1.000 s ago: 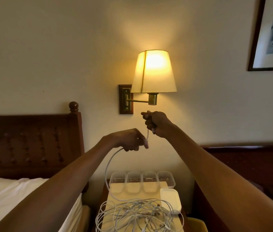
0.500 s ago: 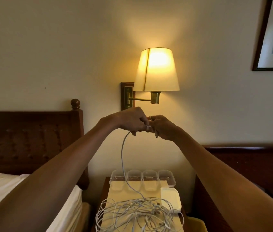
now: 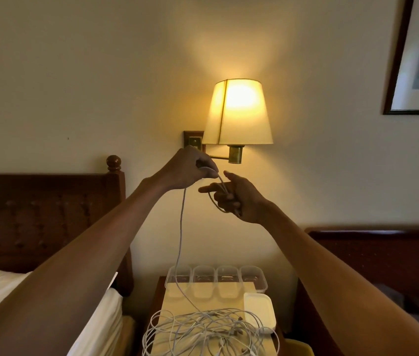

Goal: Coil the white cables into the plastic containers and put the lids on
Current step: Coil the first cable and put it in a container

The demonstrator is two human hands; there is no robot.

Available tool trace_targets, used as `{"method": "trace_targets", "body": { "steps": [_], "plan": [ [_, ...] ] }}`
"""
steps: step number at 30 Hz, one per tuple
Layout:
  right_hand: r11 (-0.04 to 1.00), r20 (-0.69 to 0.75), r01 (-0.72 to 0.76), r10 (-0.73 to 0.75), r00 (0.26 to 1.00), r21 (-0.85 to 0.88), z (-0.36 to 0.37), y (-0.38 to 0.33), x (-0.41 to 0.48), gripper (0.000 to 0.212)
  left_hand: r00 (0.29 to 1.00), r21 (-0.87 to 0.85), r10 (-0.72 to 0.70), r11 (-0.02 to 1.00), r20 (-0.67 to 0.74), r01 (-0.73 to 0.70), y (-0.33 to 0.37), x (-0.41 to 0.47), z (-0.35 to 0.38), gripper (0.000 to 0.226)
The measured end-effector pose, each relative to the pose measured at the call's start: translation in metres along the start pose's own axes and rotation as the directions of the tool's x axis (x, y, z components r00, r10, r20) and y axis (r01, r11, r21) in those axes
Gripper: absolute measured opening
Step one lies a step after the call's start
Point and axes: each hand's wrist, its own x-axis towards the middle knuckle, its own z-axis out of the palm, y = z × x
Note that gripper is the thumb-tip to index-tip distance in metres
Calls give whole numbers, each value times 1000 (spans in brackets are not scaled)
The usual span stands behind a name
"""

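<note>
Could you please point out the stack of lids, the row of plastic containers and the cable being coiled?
stack of lids (image 3: 259, 310), head view, flat top of the uppermost lid.
plastic containers (image 3: 203, 274), head view, rim of the second from left.
cable (image 3: 181, 227), head view, hanging strand.

no readable text, labels or numbers

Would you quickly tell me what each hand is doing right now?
Left hand: closed, pinching the white cable.
Right hand: partly open, loops of the same cable around its fingers.
</note>
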Motion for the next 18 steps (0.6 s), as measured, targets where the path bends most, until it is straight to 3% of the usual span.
{"method": "trace_targets", "body": {
  "steps": [3,11,18],
  "plan": [
    [989,73,-49,39,997,143,2,-3,-1,67,999,-16,0,1000,-53,-1,0,1,7,13],
    [942,140,-26,-23,990,336,-7,-4,-12,30,985,-91,-132,988,-107,123,-37,-16,12,16],
    [885,4,147,-166,986,442,-4,-15,-5,39,913,-229,-354,890,202,395,-52,-42,46,25]
  ]
}}
